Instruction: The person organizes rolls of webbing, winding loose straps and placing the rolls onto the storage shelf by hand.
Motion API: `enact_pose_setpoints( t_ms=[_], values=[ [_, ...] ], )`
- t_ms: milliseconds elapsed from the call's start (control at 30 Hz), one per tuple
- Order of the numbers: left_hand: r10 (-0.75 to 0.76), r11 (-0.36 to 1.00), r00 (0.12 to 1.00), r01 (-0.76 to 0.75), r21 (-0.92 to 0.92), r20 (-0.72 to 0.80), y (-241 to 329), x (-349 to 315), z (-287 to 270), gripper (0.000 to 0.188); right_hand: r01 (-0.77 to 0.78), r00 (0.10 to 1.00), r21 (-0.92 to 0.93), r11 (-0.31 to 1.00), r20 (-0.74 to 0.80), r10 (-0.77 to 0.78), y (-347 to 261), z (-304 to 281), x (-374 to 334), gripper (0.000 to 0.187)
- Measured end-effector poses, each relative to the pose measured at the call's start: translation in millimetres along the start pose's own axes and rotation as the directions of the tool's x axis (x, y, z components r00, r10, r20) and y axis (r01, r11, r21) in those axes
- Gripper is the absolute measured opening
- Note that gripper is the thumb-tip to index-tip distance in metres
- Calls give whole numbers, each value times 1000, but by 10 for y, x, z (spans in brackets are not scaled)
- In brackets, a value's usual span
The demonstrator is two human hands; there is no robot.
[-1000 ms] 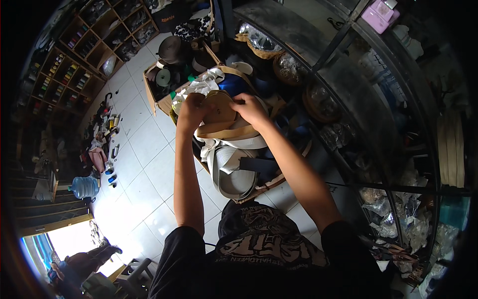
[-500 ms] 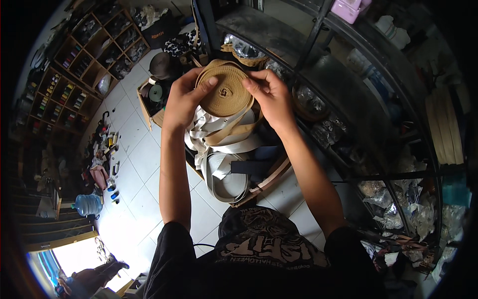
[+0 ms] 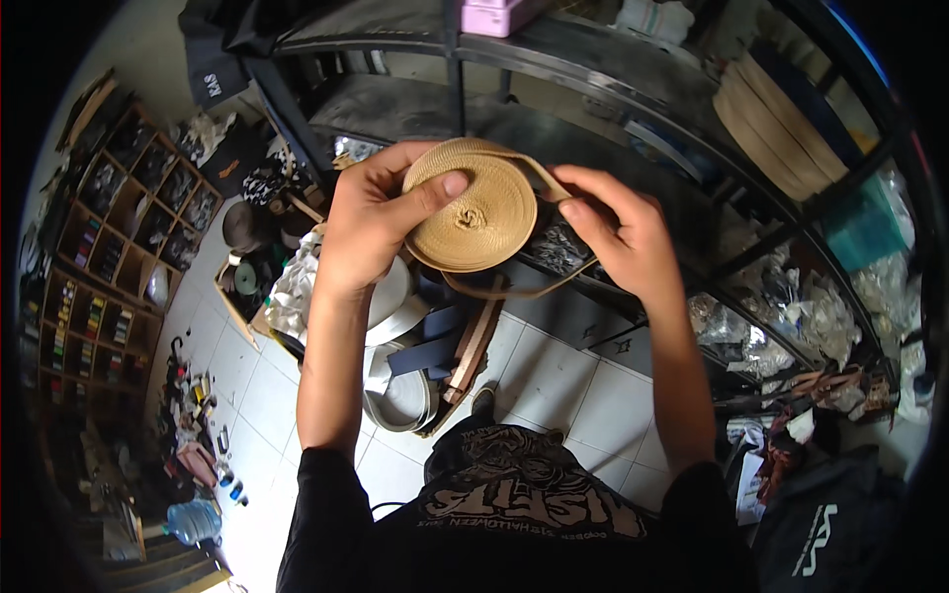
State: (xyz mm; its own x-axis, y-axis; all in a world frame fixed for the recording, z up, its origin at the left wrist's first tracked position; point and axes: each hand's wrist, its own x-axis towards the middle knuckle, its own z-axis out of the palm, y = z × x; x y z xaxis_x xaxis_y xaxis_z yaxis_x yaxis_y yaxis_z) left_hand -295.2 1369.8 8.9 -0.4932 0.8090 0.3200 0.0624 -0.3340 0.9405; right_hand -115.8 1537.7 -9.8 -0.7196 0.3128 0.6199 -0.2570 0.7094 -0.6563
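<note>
Gripped by the left hand, the tan webbing roll, its outer strand pinched by the right hand, could be unwound if the left thumb were eased.

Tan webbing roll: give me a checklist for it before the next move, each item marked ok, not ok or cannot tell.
1. Left hand grip on the roll: ok, thumb across its face.
2. Right hand grip on the strip: ok, pinched between thumb and fingers.
3. Coils wound together: ok, round and closely layered.
4. Strip free of slack: not ok, a length hangs below the roll.
5. Strip's loose end located: cannot tell.
</note>
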Motion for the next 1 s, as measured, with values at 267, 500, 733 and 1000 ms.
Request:
enact_pose_setpoints(
  t_ms=[267, 500, 733, 1000],
  values=[
    [-1, 985, 951, -53, 167, 309, 11, 91, 530, 30, 185, 977, -478, 859, 183, -109, -367, -1117, -266, 35],
    [49, 950, 902, -175, 260, 428, 124, 91, 871, 31, 317, 944, -657, 683, 290, -159, -712, -1748, -319, 40],
    [97, 959, 867, -213, 188, 490, 110, 57, 1049, 43, 343, 939, -706, 620, 261, -223, -667, -1882, -393, 48],
    [103, 979, 940, -153, 133, 324, 39, 8, 1019, 36, 408, 913, -721, 559, 336, -234, -711, -1920, -473, 52]
  ],
)
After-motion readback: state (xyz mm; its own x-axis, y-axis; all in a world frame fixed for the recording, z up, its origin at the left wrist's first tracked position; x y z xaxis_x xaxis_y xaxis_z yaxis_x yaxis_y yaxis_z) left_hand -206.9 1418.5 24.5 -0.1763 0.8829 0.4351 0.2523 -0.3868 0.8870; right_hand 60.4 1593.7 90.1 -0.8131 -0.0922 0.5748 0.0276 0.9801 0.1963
